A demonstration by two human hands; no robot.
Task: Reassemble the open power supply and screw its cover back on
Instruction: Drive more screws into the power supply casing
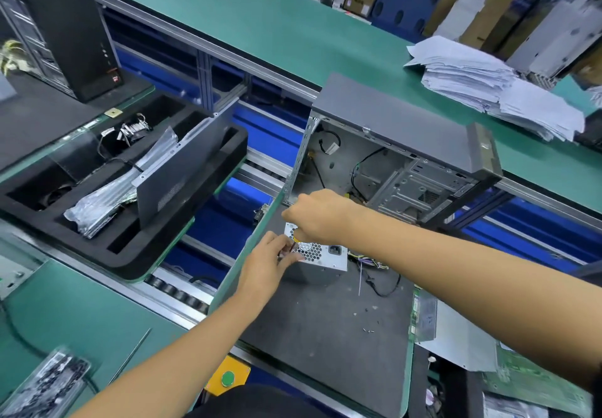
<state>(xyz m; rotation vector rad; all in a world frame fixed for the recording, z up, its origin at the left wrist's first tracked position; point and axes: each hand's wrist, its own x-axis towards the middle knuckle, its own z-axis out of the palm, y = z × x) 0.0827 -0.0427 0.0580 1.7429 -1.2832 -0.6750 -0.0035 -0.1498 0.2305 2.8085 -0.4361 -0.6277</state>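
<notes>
A silver power supply (325, 256) with a honeycomb grille and a black mains socket stands on the dark mat (325, 336), its bundle of coloured wires (374, 263) trailing to the right. My right hand (317, 215) is fisted above its top left corner, gripping a screwdriver (295, 243) with a yellow and red handle that points down at the grille. My left hand (268, 261) holds the supply's left side, fingers touching the screwdriver shaft. Small loose screws (368, 329) lie on the mat in front.
An open grey computer case (400, 144) stands just behind the supply. A black foam tray (130, 248) with bagged parts and a panel lies to the left. Paper stacks (488, 85) lie at the back right, circuit boards (456, 339) at the right. A yellow box with a green button (228, 378) sits near me.
</notes>
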